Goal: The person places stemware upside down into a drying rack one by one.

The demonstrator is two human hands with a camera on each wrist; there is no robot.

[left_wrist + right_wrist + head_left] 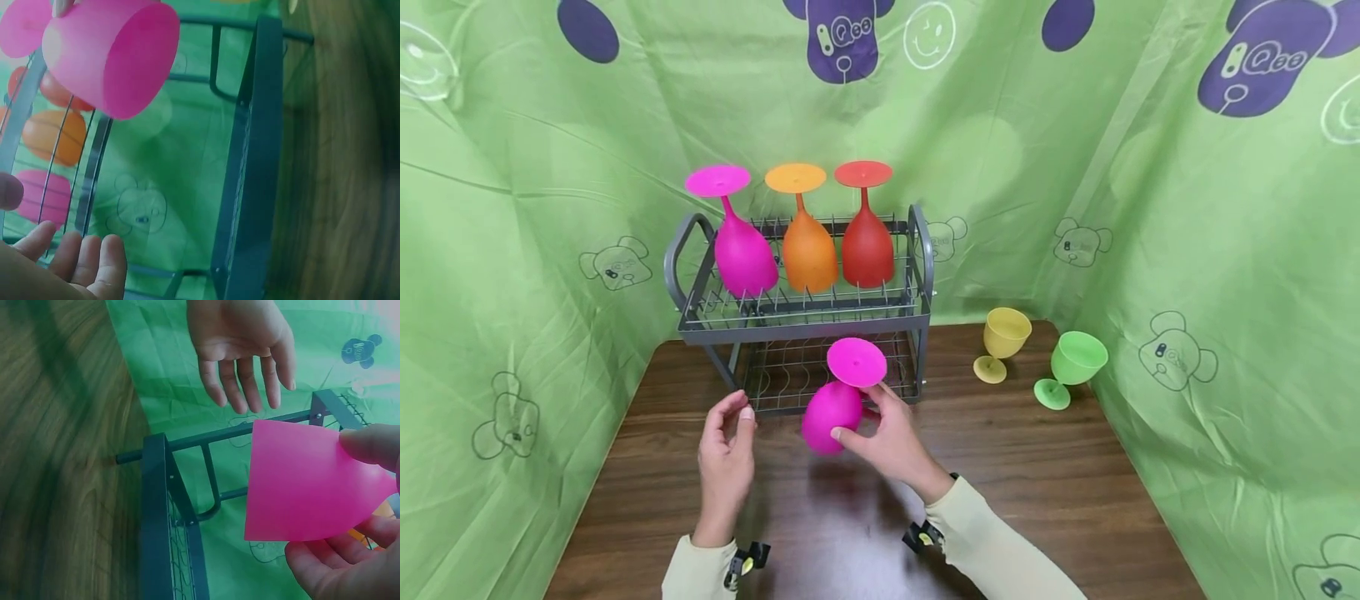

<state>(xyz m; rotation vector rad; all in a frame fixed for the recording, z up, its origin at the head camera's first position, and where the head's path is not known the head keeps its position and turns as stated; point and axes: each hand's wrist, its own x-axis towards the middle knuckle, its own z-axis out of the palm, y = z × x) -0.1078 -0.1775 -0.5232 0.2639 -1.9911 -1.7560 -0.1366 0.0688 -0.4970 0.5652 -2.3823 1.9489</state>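
My right hand (pixel 895 437) grips a magenta goblet (pixel 832 417) by its bowl, in front of the dish rack. The goblet is upside down and tilted, its round foot up and its mouth facing down. In the right wrist view the thumb and fingers lie on both sides of the pink bowl (pixel 306 484). To the left of it, my left hand (pixel 727 454) holds nothing, with its fingers loosely bent. The left wrist view shows those fingers (pixel 84 256) apart from the goblet's bowl (pixel 112 56).
A grey two-tier dish rack (pixel 805 332) stands at the back. Magenta (pixel 743 254), orange (pixel 808 254) and red (pixel 867 250) goblets sit upside down on its top tier. Yellow (pixel 1006 333) and green (pixel 1077 358) goblets stand upright on the wooden table (pixel 1000 467). Green cloth (pixel 1225 333) surrounds it.
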